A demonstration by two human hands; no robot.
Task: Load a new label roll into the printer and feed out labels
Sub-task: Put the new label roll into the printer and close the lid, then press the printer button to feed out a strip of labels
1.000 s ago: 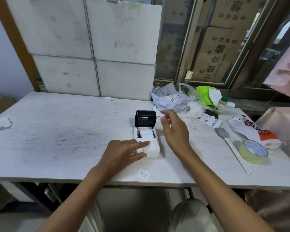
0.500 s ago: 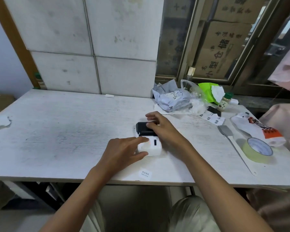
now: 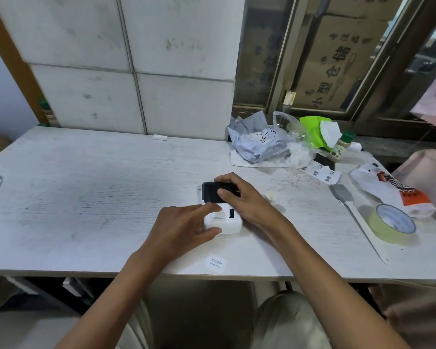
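A small white label printer (image 3: 228, 224) lies on the white table (image 3: 86, 192), near its front edge. Its black lid (image 3: 212, 193) is folded down flat over the far end. My right hand (image 3: 242, 200) lies on the lid, thumb on top and fingers curled over the far edge. My left hand (image 3: 184, 227) holds the white body from the left, index finger across the top and thumb against the near side. A narrow strip of label shows at the slot beside my index finger. The roll inside is hidden. One printed label (image 3: 215, 262) lies by the table's front edge.
A small white cap (image 3: 271, 195) lies right of the printer. Further right are a tape roll (image 3: 392, 224), a long white scraper (image 3: 355, 215) and a snack packet (image 3: 393, 190). Crumpled bags (image 3: 259, 144), a green pack (image 3: 312, 129) and a small bottle (image 3: 340, 147) crowd the back right.
The black lid stood upright and open a second ago. My right hand came down onto it and pushed it flat onto the printer. My left hand stayed on the white body.
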